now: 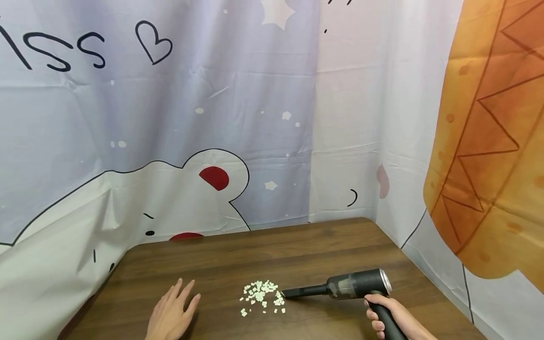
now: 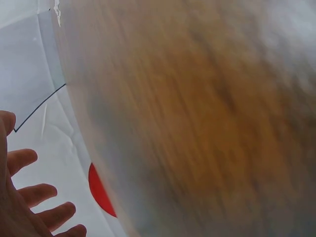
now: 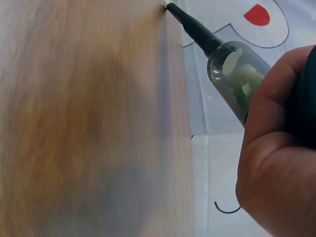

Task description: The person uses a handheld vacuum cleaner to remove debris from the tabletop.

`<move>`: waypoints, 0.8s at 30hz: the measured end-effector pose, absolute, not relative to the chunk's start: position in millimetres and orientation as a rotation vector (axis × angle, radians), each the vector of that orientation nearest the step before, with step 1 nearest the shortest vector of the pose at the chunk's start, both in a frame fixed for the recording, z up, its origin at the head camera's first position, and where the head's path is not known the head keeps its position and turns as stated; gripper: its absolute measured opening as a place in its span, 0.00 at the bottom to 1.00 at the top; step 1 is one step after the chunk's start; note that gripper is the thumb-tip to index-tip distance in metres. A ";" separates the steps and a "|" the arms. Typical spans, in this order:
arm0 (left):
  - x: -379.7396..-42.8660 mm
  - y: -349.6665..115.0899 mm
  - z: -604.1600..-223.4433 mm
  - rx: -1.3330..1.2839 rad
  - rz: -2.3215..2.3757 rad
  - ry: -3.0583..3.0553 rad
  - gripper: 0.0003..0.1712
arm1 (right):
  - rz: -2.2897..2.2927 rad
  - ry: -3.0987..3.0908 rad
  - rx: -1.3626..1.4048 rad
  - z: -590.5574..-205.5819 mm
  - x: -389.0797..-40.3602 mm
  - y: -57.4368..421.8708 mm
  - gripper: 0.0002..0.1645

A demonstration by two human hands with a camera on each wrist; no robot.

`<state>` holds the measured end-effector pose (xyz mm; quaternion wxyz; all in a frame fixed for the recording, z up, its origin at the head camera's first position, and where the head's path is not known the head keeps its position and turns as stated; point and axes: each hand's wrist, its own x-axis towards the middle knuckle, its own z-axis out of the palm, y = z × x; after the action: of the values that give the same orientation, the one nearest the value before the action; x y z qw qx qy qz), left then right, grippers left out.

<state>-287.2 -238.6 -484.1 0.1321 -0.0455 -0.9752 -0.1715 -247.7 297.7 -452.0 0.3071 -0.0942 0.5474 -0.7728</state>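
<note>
My right hand [image 1: 393, 314] grips the handle of a black handheld vacuum cleaner [image 1: 361, 284]. Its narrow nozzle [image 1: 303, 292] points left, the tip right at the edge of a scatter of small pale paper bits [image 1: 260, 292]. In the right wrist view, light pieces show inside the clear dust chamber [image 3: 237, 79], with the right hand [image 3: 269, 148] curled round the body behind it. Left of the paper bits, my left hand [image 1: 173, 311] holds nothing, its fingers extended and spread. The left wrist view also shows those fingers [image 2: 37, 195] apart.
The brown wood-grain table [image 1: 212, 264] has rounded far corners. A printed curtain [image 1: 263, 118] hangs behind it and along the right side, with an orange pattern [image 1: 488, 141] at the right. Several stray bits [image 1: 244, 312] lie nearer the front.
</note>
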 end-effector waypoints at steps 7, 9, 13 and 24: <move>-285.7 -239.6 -485.3 -0.121 -0.502 -2.833 0.35 | -2.049 1.492 -0.235 -450.5 -248.8 290.5 0.15; -285.6 -240.4 -485.4 -0.113 -0.501 -2.837 0.35 | -2.059 1.500 -0.232 -449.0 -249.9 289.5 0.15; -285.3 -242.6 -486.1 -0.098 -0.505 -2.837 0.35 | -2.073 1.529 -0.264 -446.7 -253.1 286.7 0.14; -285.7 -246.2 -486.9 -0.098 -0.488 -2.793 0.34 | -2.029 1.512 -0.307 -446.3 -254.3 283.0 0.15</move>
<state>-285.7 -246.2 -486.9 0.1516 -0.0341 -0.9731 -0.1700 -254.3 283.0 -446.3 0.2920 -0.1152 0.5674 -0.7612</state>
